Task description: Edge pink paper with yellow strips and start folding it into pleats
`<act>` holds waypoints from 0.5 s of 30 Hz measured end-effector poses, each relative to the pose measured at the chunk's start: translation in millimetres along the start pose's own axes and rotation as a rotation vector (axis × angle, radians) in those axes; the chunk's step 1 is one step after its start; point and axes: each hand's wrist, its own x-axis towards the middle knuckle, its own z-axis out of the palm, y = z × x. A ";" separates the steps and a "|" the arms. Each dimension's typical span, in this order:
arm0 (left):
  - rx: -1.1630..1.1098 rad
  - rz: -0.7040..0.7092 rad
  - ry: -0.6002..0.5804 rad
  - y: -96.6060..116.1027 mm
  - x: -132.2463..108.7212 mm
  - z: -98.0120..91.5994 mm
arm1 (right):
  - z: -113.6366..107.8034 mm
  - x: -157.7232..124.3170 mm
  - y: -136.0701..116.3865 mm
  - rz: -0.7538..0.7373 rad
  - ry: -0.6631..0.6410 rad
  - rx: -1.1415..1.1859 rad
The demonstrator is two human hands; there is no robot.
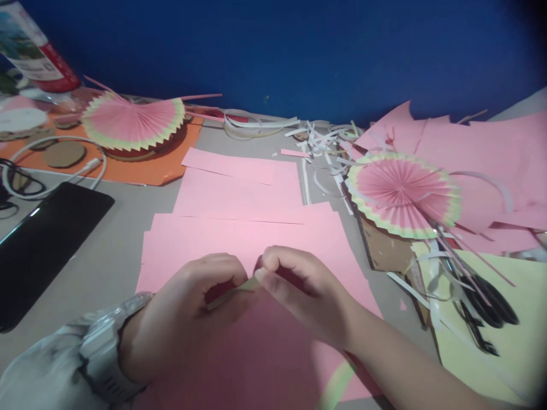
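Paper strip [247, 284], pinched by my left fingers [220, 265] and my right fingers [280, 288], pink sheets [243, 236] beneath, on the desk [109, 253]

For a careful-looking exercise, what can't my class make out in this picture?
Head view: part of the pale paper strip, hidden by the fingers of the left hand.
Head view: the upper end of the bottle, cut off by the frame's edge; its small print is blurred.
Head view: part of the black phone, cut off by the left edge.
Head view: the watch display, too blurred to read.
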 end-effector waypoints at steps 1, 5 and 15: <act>-0.036 0.005 0.002 0.0 0.2 0.1 | 0.6 0.0 0.9 -0.012 0.002 -0.029; -0.162 0.034 -0.007 -2.2 1.9 0.5 | 0.8 0.5 2.4 -0.075 -0.027 -0.091; -0.127 0.132 0.007 -2.7 -0.9 0.2 | 0.7 1.0 1.5 -0.222 -0.122 -0.142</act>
